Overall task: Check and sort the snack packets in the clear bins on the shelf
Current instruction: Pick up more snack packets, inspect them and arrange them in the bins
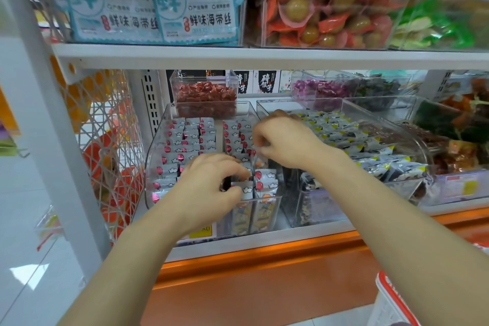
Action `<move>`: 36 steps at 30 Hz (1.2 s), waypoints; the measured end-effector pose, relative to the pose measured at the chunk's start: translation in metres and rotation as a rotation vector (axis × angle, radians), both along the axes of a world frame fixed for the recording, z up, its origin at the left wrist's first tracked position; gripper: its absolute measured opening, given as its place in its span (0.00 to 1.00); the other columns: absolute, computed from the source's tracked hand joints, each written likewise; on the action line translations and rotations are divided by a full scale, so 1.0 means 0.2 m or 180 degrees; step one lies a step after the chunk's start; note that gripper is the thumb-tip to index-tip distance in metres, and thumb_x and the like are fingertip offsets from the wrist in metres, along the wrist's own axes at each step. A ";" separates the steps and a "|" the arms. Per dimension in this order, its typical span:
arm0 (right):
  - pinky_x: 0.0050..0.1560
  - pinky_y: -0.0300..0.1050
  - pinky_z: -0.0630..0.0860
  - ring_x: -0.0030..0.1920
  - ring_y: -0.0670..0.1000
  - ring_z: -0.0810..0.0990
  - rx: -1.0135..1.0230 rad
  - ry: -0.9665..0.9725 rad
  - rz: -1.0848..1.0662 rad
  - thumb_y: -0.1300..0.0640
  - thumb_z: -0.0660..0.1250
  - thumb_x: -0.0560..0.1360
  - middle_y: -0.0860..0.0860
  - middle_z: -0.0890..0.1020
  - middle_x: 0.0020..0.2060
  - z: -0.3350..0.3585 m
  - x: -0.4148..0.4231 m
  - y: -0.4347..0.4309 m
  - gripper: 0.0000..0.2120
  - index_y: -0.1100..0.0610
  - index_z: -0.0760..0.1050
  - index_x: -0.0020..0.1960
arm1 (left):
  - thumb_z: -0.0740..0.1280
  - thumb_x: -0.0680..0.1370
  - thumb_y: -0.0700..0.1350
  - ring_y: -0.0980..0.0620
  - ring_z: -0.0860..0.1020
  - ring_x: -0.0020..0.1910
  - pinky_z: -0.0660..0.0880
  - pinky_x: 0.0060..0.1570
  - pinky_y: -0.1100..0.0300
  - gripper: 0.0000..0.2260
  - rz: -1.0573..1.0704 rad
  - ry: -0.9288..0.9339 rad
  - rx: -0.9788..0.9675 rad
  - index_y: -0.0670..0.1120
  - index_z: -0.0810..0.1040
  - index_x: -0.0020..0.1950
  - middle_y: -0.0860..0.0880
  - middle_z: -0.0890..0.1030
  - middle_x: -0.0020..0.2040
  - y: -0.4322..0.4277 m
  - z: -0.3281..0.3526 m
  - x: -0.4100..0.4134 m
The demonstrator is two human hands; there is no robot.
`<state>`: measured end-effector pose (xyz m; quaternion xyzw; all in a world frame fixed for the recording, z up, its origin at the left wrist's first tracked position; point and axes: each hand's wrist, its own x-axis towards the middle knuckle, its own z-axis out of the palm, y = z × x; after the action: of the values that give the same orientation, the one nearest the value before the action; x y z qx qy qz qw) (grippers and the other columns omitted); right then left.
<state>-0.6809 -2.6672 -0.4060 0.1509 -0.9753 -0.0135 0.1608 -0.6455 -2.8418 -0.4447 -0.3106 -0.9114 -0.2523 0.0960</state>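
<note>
Head view: white-and-red packets [185, 137] stand on edge in tight rows inside the left clear bin [156, 156] on the lower shelf [264, 245], likely so the faces read at a glance and strays show. Left hand [209, 182] is at the bin's 6 o'clock end, fingers [232, 167] curled with the thumb opposed, pinching the front packets, probably squaring the row. Right hand [288, 140] sits at 1 o'clock from the left, by the wall shared with the black-and-yellow packet bin [344, 103] at 3 o'clock. Its fingers [258, 137] are curled tight and the tips are blurred, so I can't tell if they hold anything.
</note>
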 end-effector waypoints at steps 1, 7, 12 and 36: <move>0.47 0.48 0.69 0.52 0.55 0.73 -0.0298 0.0101 0.0037 0.58 0.62 0.75 0.51 0.78 0.45 0.01 0.01 0.01 0.03 0.52 0.70 0.44 | 0.62 0.76 0.43 0.56 0.66 0.63 0.59 0.61 0.61 0.14 0.0034 0.0034 0.0039 0.52 0.77 0.61 0.56 0.74 0.61 0.00 0.00 0.00; 0.32 0.48 0.65 0.34 0.54 0.72 -0.1492 0.1269 0.0071 0.58 0.57 0.79 0.50 0.73 0.34 0.02 0.15 0.07 0.04 0.56 0.65 0.45 | 0.61 0.78 0.43 0.56 0.68 0.64 0.59 0.60 0.65 0.14 0.0383 0.0228 0.0522 0.51 0.76 0.62 0.55 0.74 0.62 0.00 0.01 -0.01; 0.35 0.54 0.78 0.37 0.55 0.80 -0.3209 0.1314 0.0128 0.62 0.58 0.80 0.58 0.75 0.37 -0.01 0.27 0.08 0.06 0.60 0.65 0.44 | 0.63 0.78 0.46 0.63 0.74 0.52 0.70 0.49 0.70 0.16 0.0439 -0.0167 0.1325 0.51 0.72 0.67 0.58 0.75 0.56 0.02 0.01 0.02; 0.40 0.41 0.81 0.41 0.54 0.85 -0.6167 -0.0942 0.0834 0.70 0.62 0.75 0.57 0.85 0.40 -0.17 0.35 0.08 0.07 0.65 0.75 0.51 | 0.61 0.78 0.34 0.56 0.78 0.28 0.77 0.33 0.68 0.04 0.0378 -0.2039 0.3986 0.39 0.72 0.43 0.43 0.75 0.40 0.00 0.04 0.03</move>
<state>-0.6100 -2.6504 -0.4398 0.0610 -0.5507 0.8275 0.0915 -0.6393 -2.8411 -0.4375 -0.0572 -0.5936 -0.8027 -0.0027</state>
